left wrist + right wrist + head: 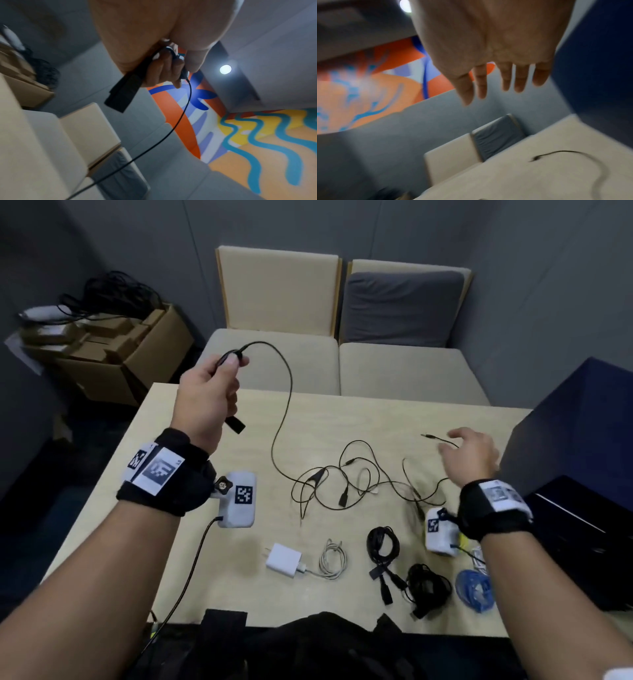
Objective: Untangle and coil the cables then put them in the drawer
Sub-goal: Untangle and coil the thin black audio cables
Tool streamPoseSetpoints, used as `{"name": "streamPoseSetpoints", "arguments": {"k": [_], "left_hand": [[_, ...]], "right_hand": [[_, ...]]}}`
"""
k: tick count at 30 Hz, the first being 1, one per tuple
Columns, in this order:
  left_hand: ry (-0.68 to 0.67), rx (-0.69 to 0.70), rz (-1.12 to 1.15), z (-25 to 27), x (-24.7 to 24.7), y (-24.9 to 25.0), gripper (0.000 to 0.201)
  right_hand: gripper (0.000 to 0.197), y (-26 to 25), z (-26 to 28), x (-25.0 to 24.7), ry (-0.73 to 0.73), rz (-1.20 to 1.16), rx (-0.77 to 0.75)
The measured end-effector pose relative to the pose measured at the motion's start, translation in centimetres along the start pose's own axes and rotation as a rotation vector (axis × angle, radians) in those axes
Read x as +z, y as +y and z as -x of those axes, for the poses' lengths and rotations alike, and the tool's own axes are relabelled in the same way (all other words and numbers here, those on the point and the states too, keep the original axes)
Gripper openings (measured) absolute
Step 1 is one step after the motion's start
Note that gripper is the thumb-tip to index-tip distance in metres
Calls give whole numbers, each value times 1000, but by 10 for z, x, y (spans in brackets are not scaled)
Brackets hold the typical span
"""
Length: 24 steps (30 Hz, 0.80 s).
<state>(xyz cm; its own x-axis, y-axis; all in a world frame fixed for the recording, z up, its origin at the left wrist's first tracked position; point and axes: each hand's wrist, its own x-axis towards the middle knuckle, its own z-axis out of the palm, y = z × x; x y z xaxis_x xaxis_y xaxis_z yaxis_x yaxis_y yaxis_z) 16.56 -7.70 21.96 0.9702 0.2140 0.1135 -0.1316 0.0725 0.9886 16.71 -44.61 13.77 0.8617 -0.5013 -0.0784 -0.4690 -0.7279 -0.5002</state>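
Note:
My left hand (219,378) is raised above the table's far left and grips one end of a thin black cable (284,405); a flat black plug (123,93) sticks out below the fist. The cable arcs down into a tangle of thin black cables (342,484) in the middle of the wooden table (191,559). My right hand (469,453) hovers open over the table's right side, just above a black cable end with a jack plug (537,157). Its fingers (520,79) are straight and hold nothing. The open black drawer (582,529) is at the right edge.
Along the near edge lie a white charger with coiled white cable (308,561), two coiled black cables (383,546), (428,583), and a blue coil (476,587). A dark blue cabinet (582,422) stands right. Cushioned seats (342,368) sit behind the table, cardboard boxes (113,350) far left.

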Motion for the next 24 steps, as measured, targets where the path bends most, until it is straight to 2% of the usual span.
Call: {"name": "streamPoseSetpoints", "arguments": {"k": [2, 4, 6, 7, 8, 9, 10, 12, 14, 18, 24], "left_hand": [[-73, 39, 46, 1, 12, 12, 21], [-127, 54, 116, 2, 28, 24, 22], [-167, 59, 170, 3, 47, 33, 22], [-175, 55, 186, 3, 56, 35, 22], [-174, 49, 198, 4, 63, 36, 22], [-171, 42, 207, 4, 70, 36, 22], [-168, 30, 218, 4, 74, 35, 21], [-150, -4, 237, 5, 77, 29, 21], [-142, -23, 239, 4, 77, 21, 21], [-169, -79, 188, 3, 73, 1, 20], [-221, -162, -150, 12, 71, -38, 23]], "right_hand": [[39, -26, 20, 12, -196, -28, -215], [55, -57, 42, 26, -523, -54, -429], [71, -81, 55, 44, -774, 21, -559], [75, -89, 60, 52, -841, 78, -593], [73, -95, 63, 59, -874, 117, -631], [63, -99, 64, 66, -880, 146, -676], [44, -101, 63, 71, -855, 165, -728], [7, -103, 62, 76, -793, 146, -730], [23, -102, 59, 74, -762, 20, -656], [23, -109, 58, 57, -792, -355, -547], [26, -136, 67, 12, -785, -767, -535]]}}
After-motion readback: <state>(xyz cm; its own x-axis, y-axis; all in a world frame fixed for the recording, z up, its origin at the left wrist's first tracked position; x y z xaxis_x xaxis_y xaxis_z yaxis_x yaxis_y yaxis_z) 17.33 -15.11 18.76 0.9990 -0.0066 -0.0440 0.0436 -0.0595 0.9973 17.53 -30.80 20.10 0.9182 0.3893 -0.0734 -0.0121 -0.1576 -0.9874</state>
